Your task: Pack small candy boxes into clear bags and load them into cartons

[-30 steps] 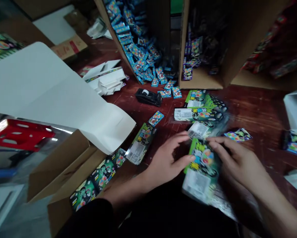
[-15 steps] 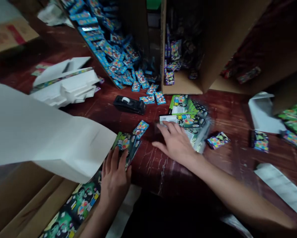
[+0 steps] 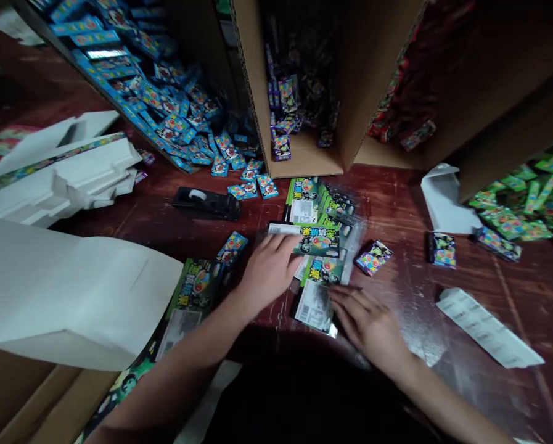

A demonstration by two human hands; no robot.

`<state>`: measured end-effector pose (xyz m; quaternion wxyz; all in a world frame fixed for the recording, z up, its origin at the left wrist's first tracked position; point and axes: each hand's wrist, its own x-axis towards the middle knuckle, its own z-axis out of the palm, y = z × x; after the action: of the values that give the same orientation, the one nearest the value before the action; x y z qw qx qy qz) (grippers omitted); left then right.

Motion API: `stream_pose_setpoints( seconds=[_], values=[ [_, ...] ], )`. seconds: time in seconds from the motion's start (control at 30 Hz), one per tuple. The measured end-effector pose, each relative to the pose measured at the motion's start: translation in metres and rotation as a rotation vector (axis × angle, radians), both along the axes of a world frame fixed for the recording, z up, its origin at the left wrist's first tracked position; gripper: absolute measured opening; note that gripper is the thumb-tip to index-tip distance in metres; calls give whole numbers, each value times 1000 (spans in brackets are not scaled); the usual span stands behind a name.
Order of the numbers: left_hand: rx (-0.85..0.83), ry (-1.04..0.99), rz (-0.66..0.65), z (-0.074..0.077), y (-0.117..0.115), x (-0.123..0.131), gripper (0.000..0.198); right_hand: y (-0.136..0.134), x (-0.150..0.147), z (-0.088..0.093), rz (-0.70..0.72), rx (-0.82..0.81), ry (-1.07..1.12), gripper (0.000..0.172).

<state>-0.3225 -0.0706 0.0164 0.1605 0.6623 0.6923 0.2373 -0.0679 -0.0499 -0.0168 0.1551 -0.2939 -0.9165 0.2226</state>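
Handling appears unfinished: printed packets [image 3: 320, 237] overlap untidily on the surface [image 3: 396, 197]; another packet [image 3: 195, 283] lies apart, at left. The left hand [image 3: 267, 268] covers one end, the right hand [image 3: 371, 320] meets the nearest edge; pinching cannot be told. Beyond, open cartons [image 3: 311, 165] hold small boxes [image 3: 174, 117]: blue, purple, red, green.

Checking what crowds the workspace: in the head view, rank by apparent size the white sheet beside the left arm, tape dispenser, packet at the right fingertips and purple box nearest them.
1. White sheet
2. Tape dispenser and packet: similar length, packet nearer the camera, so unranked
3. Purple box
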Motion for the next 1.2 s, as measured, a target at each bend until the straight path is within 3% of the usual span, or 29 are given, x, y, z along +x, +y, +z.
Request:
stream_pose_setpoints(
  seconds=[0.1, 0.17, 0.23, 0.3, 0.37, 0.4, 0.5, 0.57, 0.77, 0.9, 1.0, 1.07, 1.13, 1.2],
  values=[
    [-104, 183, -159, -5, 54, -9, 83, 24, -8, 3, -8, -26, 59, 24],
    [-232, 270, -153, -4, 81, -12, 94, 35, -12, 5, -6, -47, 99, 23],
    [-293, 312, -120, 4, 95, -12, 83, 42, -13, 9, -23, -68, 161, 23],
    [-290, 320, -106, 20, 95, -9, 54, 49, -11, 16, -81, -79, 256, 22],
    [-278, 315, -143, 41, 83, -5, 26, 56, -6, 25, -166, -86, 361, 23],
    [-267, 276, -178, 51, 74, -2, 23, 60, -4, 30, -211, -84, 409, 25],
    [-266, -50, -311, 75, 46, 11, 32, 71, -1, 46, -292, -65, 499, 37],
    [-296, -289, -351, 79, 29, 23, 37, 76, -2, 54, -268, -70, 507, 37],
    [-294, -514, -246, 63, -7, 52, 40, 75, 6, 71, -107, -183, 340, 24],
    [-348, -666, -264, 55, -28, 55, 35, 71, 23, 84, 174, -317, 43, 31],
    [-483, -997, -324, 44, -44, 56, 56, 69, 30, 91, 386, -395, -102, 21],
    [-536, -1193, -285, 34, -54, 56, 70, 68, 27, 93, 469, -393, -134, 18],
    [-500, -1247, -176, 26, -62, 54, 60, 65, 17, 92, 481, -359, -96, 19],
    [-387, -1170, -29, 21, -68, 49, 40, 58, -1, 87, 361, -327, 30, 20]
  ],
)
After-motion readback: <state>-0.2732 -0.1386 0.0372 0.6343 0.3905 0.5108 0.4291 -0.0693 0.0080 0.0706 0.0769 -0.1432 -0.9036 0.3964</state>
